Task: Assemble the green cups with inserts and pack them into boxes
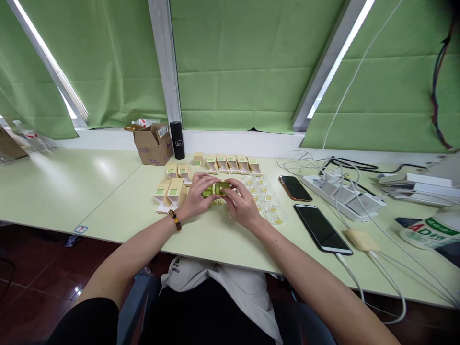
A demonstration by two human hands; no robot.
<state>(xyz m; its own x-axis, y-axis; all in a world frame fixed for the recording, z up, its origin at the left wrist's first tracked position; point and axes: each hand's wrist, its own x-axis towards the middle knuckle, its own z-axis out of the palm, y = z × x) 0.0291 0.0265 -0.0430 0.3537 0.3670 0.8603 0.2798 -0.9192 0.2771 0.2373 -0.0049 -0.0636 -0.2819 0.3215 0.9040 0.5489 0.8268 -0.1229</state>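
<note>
My left hand [197, 195] and my right hand [241, 203] meet over the pale green table [108, 201], each gripping a small green jar [215, 189] between the fingertips. A beaded bracelet [175, 220] circles my left wrist. Several small cream boxes with green labels [171, 190] stand left of my hands. More open boxes [230, 164] line up behind them. Clear plastic inserts with yellow dots [268, 201] lie to the right of my right hand.
A brown cardboard box [154, 143] and a black cylinder [177, 140] stand by the window sill. Two phones [295, 188] [321, 227], a white power strip [341, 194] with tangled cables and a yellow pouch [361, 239] fill the right side.
</note>
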